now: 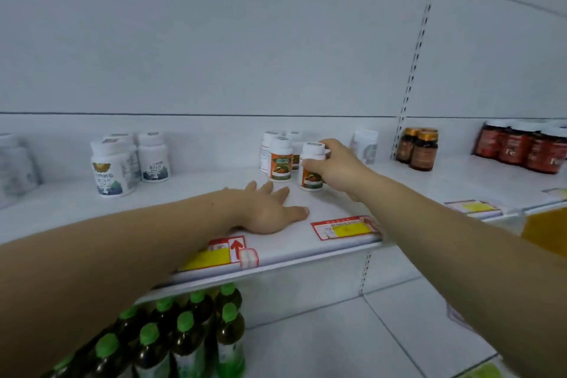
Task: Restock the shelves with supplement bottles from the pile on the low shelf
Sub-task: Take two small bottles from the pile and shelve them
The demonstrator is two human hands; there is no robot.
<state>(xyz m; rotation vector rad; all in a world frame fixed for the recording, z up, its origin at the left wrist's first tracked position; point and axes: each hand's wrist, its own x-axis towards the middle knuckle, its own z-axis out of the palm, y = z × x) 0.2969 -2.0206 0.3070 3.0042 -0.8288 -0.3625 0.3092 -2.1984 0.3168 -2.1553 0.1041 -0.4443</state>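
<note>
Gripping orange-label bottle [310, 170] upright on shelf [190, 199]: right hand [334, 167]; left hand [267, 209] flat, fingers spread.

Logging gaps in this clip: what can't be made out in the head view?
- Pile on the low shelf: out of frame.
- Label text on the orange-label bottle the right hand grips: too small, partly hidden by fingers.
- Price tags: print blurred.
- White bottles at the left edge: blurred, cut off.
- Green-capped bottles: labels cut off below.
</note>
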